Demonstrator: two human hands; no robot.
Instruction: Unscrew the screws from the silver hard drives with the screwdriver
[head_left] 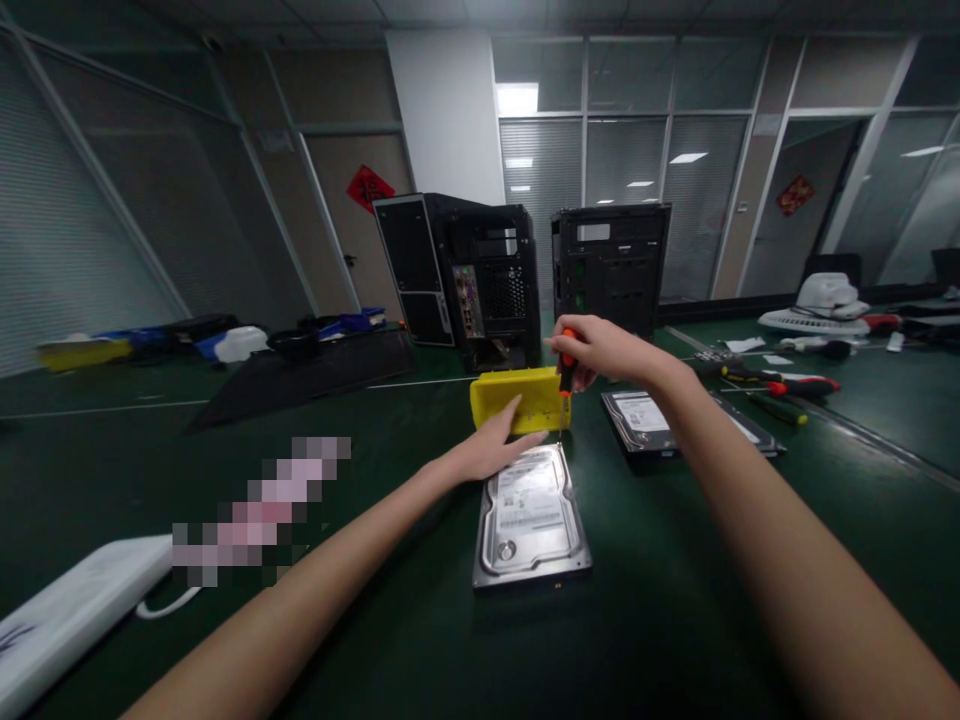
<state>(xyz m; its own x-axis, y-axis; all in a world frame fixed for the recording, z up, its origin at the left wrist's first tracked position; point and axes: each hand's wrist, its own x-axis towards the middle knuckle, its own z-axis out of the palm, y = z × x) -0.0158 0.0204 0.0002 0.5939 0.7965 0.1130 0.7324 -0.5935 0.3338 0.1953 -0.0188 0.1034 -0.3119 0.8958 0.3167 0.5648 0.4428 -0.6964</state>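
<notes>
A silver hard drive (pixel 532 500) lies label up on the dark green tabletop in front of me. My right hand (pixel 581 350) is closed around the red and black handle of a screwdriver (pixel 565 375). The screwdriver stands upright, its tip at the drive's far right corner; whether a screw sits under the tip is too small to tell. With fingers spread, my left hand (pixel 499 445) rests at the far left corner of the drive, one finger reaching in front of a yellow tray (pixel 517 378). A few tiny specks show in that tray.
Two black computer cases (pixel 491 280) stand behind the tray. Another hard drive (pixel 637 412) lies to the right, partly behind my forearm. Beyond it are red-handled pliers (pixel 806 386) and other tools. A white box-shaped object (pixel 82 605) sits at the near left.
</notes>
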